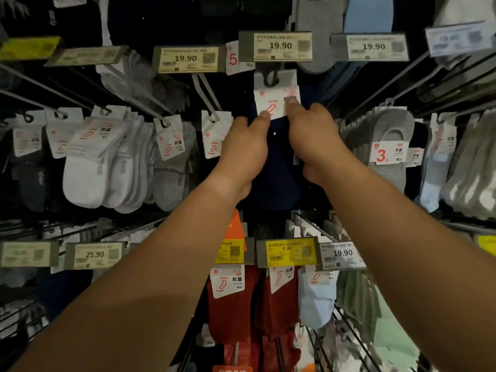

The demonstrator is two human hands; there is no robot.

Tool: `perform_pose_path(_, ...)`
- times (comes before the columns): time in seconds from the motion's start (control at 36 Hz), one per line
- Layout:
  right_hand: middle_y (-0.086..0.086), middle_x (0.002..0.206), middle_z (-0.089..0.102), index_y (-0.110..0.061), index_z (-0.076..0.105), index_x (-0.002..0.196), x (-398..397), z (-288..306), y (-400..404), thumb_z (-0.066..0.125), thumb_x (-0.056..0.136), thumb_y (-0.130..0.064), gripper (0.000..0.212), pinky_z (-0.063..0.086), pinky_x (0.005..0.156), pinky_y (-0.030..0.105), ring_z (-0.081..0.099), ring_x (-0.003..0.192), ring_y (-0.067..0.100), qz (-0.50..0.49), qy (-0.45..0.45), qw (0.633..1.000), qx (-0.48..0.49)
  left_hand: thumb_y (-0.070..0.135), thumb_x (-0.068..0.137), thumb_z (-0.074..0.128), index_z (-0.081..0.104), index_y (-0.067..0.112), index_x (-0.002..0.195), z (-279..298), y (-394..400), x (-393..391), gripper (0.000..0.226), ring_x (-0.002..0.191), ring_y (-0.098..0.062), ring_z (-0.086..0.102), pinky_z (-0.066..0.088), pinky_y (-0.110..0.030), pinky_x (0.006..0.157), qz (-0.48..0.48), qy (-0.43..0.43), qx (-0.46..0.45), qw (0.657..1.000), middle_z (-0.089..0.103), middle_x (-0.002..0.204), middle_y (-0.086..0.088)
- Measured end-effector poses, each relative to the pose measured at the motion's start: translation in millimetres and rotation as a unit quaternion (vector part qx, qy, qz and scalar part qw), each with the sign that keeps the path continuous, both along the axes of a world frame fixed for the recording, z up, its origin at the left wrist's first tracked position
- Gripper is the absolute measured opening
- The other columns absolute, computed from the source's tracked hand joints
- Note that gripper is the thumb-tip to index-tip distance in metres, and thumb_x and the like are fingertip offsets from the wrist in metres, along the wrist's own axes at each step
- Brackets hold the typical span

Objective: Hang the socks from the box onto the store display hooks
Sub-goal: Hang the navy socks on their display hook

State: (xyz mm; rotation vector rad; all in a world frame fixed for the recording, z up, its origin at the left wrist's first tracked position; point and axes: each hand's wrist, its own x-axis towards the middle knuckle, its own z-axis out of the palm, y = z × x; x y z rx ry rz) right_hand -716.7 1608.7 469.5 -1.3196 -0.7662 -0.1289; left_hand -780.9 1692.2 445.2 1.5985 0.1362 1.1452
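A pack of navy socks (279, 167) with a white card header (273, 102) is held up against the display, just under the 19.90 price tag (279, 46). My left hand (243, 151) grips its left side, thumb on the card. My right hand (314, 140) grips the right side, fingertips on the card's upper edge. The card's black hanger loop (270, 77) sits at the top; the hook behind it is hidden. The box is out of view.
Metal hooks (206, 95) stick out toward me with white socks (102, 162), grey socks (171, 167) and grey liners (391, 146) hanging either side. Below hang red socks (233, 310) and pale blue socks (316, 299) under a row of price tags (290, 252).
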Motion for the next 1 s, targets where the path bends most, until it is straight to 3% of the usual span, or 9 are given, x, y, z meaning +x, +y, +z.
perform_pose_path(0.11,0.004,0.105,0.069,-0.018,0.06,0.101,18.6,-8.3,13.9,0.047,0.1,-0.042,0.028,0.054,0.092,0.044,0.065,0.097,0.023,0.012,0.024,0.998,-0.05,0.04,0.101,0.052,0.057,0.016,0.129,-6.9,13.3,12.0,0.038,0.106,-0.023,0.066,0.054,-0.045,0.098,0.002,0.062,-0.007,0.998,0.068,0.118,-0.004)
perform_pose_path(0.22,0.009,0.113,0.062,-0.004,0.052,0.123,35.4,-2.3,38.0,0.041,0.103,-0.037,0.04,0.051,0.094,0.038,0.06,0.102,0.026,-0.036,0.022,0.992,-0.118,0.043,0.105,0.045,0.049,0.01,0.138,0.3,29.6,31.7,0.047,0.109,-0.02,0.057,0.046,-0.031,0.089,0.059,0.141,0.009,0.988,0.059,0.125,-0.003)
perform_pose_path(0.39,0.021,0.13,0.058,0.0,0.048,0.136,56.8,-20.4,60.3,0.033,0.106,-0.037,0.05,0.051,0.091,0.04,0.059,0.11,0.034,-0.072,0.015,0.966,-0.246,0.037,0.109,0.037,0.051,0.001,0.139,-3.5,43.4,49.2,0.049,0.12,-0.034,0.056,0.05,-0.037,0.094,0.109,0.32,0.072,0.938,0.057,0.134,-0.017)
perform_pose_path(0.5,0.02,0.124,0.061,0.002,0.054,0.129,69.0,-35.6,61.1,0.038,0.104,-0.045,0.056,0.047,0.081,0.035,0.059,0.11,0.034,-0.09,0.001,0.955,-0.281,0.023,0.109,0.041,0.059,0.0,0.105,-12.0,44.3,47.9,0.03,0.105,-0.039,0.067,0.059,-0.05,0.089,0.111,0.42,0.127,0.892,0.065,0.117,-0.023)
perform_pose_path(0.61,0.019,0.123,0.061,0.002,0.048,0.133,62.9,-38.9,46.1,0.045,0.098,-0.056,0.068,0.055,0.087,0.043,0.061,0.106,0.035,-0.117,-0.025,0.932,-0.343,0.025,0.104,0.048,0.058,0.004,0.089,-8.6,46.7,33.3,0.028,0.07,-0.027,0.068,0.052,-0.03,0.054,0.148,0.52,0.242,0.806,0.07,0.092,-0.016)
perform_pose_path(0.69,0.018,0.126,0.059,0.002,0.041,0.137,53.0,-39.2,30.8,0.051,0.097,-0.053,0.069,0.049,0.081,0.035,0.059,0.111,0.034,-0.165,-0.061,0.916,-0.36,0.029,0.1,0.053,0.058,0.006,0.099,1.1,43.3,17.8,0.023,0.07,-0.023,0.057,0.042,-0.029,0.057,0.229,0.485,0.364,0.762,0.058,0.085,-0.006)
perform_pose_path(0.78,0.019,0.132,0.055,0.0,0.039,0.137,32.3,-44.8,8.8,0.052,0.098,-0.048,0.063,0.041,0.077,0.032,0.055,0.117,0.035,-0.222,-0.096,0.903,-0.356,0.034,0.098,0.056,0.059,0.011,0.114,2.3,30.8,7.8,0.028,0.078,-0.022,0.052,0.04,-0.03,0.064,0.225,0.429,0.425,0.765,0.053,0.094,-0.005)
perform_pose_path(0.92,0.019,0.128,0.058,-0.004,0.047,0.13,-3.5,-66.3,-43.0,0.053,0.096,-0.05,0.058,0.036,0.075,0.031,0.056,0.114,0.036,-0.311,-0.096,0.876,-0.356,0.031,0.097,0.052,0.05,0.015,0.079,-18.8,-14.2,2.6,0.024,0.068,-0.02,0.049,0.034,-0.029,0.053,0.137,0.351,0.492,0.785,0.052,0.085,-0.004)
perform_pose_path(1.0,0.019,0.122,0.06,-0.004,0.049,0.125,-29.2,-82.0,-89.6,0.053,0.096,-0.049,0.053,0.036,0.072,0.032,0.057,0.106,0.035,-0.36,-0.061,0.849,-0.383,0.03,0.096,0.053,0.053,0.018,0.077,-37.9,-49.7,0.7,0.023,0.067,-0.019,0.05,0.033,-0.028,0.052,0.053,0.327,0.51,0.794,0.056,0.084,-0.003)
